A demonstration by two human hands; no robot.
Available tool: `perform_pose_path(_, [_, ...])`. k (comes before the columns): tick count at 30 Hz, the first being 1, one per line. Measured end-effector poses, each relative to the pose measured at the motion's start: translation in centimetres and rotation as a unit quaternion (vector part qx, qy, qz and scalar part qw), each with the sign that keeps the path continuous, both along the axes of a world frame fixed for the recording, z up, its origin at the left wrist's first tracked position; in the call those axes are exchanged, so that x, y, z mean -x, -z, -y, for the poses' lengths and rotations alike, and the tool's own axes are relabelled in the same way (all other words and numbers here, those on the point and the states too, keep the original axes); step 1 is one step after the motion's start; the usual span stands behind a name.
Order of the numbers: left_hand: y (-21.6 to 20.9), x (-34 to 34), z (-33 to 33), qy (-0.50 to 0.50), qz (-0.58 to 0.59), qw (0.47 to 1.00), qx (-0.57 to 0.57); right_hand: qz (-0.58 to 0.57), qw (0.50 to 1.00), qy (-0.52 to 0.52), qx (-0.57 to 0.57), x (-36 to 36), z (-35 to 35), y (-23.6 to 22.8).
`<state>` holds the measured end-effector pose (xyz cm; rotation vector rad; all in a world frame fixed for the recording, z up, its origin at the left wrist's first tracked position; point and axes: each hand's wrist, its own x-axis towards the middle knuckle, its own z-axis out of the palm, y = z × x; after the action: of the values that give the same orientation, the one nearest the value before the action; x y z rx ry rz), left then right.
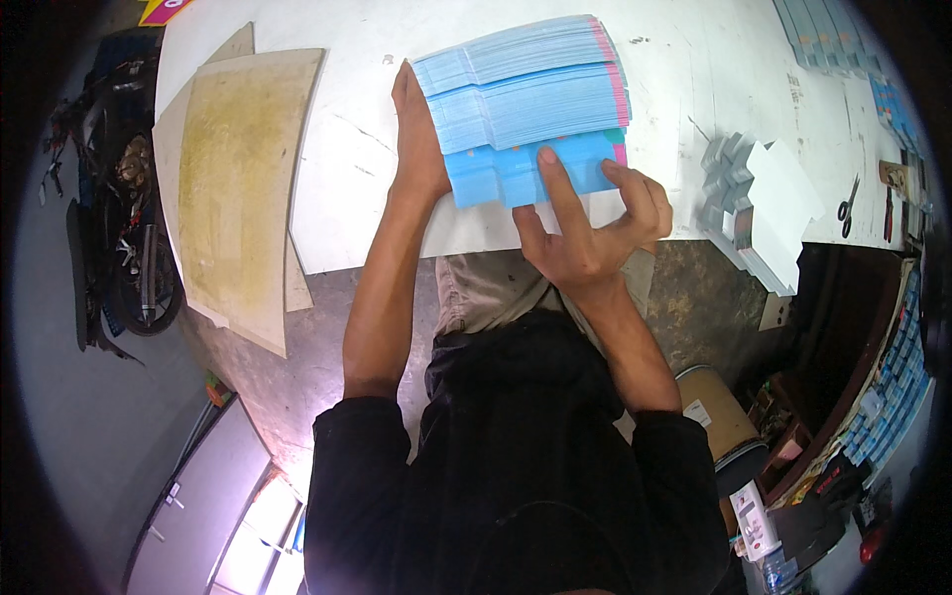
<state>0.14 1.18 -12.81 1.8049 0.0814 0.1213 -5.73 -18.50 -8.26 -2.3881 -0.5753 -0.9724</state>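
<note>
- Our left hand lay flat, fingers together, against the blue card stack's left edge, squaring it.
- Our right hand pressed an extended forefinger on the nearest cards, other fingers curled, steadying them on the white worktop.

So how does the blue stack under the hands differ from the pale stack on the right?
The blue stack is fanned out across the table with pink edges showing; the pale stack is grey-white and sits at the table's edge. The left hand braces the blue stack's side and the right hand presses its top; the pale stack lies untouched. Both are notched flat sheets.
</note>
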Motion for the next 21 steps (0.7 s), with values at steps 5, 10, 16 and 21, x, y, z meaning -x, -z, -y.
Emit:
perform_pose_path(5, [-0.6,0.0,0.1,-0.009,-0.007,0.999,0.035,-0.019,1.0,-0.017,0.015,-0.5,0.0,-0.2])
perform_pose_path(10, [-0.4,0.1,0.3,0.002,0.013,0.997,0.079,-0.024,0.999,-0.004,0.047,-0.6,-0.4,0.0])
perform_pose_path(16, [-0.1,0.0,0.1,-0.016,-0.015,0.993,0.114,-0.025,1.0,0.003,0.005,-0.6,-0.6,1.1])
perform_pose_path(21, [0.4,0.0,-0.1,-0.013,0.01,0.999,0.033,-0.027,1.0,-0.009,-0.01,-0.4,-0.5,0.8])
